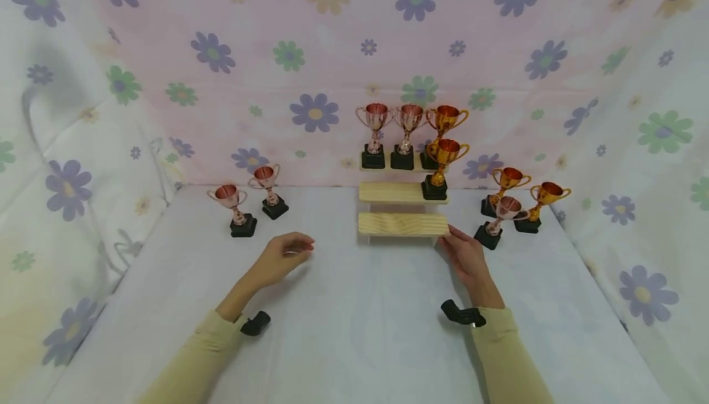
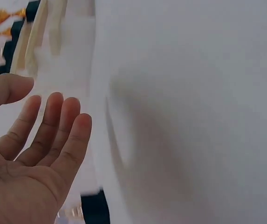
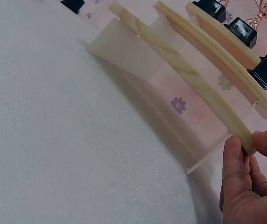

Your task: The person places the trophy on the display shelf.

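Observation:
A three-tier wooden display stand (image 1: 403, 224) with clear side panels stands towards the back of the table. My right hand (image 1: 469, 263) pinches the right end of its lowest board (image 3: 189, 72), thumb on top and fingers below. On the top tier are two rose-gold trophy cups (image 1: 374, 136) and a gold trophy cup (image 1: 450, 119), partly hidden by another gold trophy cup (image 1: 435, 187) at the right end of the middle tier. My left hand (image 1: 279, 260) hovers left of the stand, its fingers loosely bent and holding nothing.
Two rose-gold trophies (image 1: 242, 225) stand on the white-covered table (image 1: 343, 330) at the back left. Right of the stand are two gold trophies (image 1: 528, 225) and a rose-gold trophy (image 1: 488, 236), close by my right hand. A flowered cloth (image 1: 249, 127) hangs behind.

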Demonstrator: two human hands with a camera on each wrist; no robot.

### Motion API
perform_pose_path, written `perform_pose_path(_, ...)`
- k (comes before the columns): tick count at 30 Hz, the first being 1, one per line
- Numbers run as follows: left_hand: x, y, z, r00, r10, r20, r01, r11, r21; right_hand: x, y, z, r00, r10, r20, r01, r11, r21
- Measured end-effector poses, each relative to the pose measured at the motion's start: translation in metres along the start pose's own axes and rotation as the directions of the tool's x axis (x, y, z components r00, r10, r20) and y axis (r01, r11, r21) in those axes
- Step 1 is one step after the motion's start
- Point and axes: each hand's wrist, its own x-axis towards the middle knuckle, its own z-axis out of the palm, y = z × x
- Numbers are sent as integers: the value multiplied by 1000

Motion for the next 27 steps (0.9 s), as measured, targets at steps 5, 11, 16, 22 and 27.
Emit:
perform_pose_path(5, -33, -16, -49, 995, -62, -74, 65, 998, 28, 1, 2, 0, 1000, -4, 0, 4, 1000, -1)
perform_pose_path(11, -63, -26, -102, 974, -119, -192, 149, 977, 153, 3, 3, 0, 1000, -14, -9, 14, 1000, 12)
perform_pose_path(16, -75, -30, -130, 897, -189, -400, 296, 929, 224, 3, 4, 0, 1000, -10, -10, 10, 1000, 19)
perform_pose_path(22, -71, -35, -148, 812, -261, -522, 348, 935, 74, 3, 2, 1, 1000, -3, -10, 3, 1000, 19)
perform_pose_path(27, -51, -42, -148, 828, -260, -497, 288, 957, -21, 2, 1, 0, 1000, -4, -8, 4, 1000, 11)
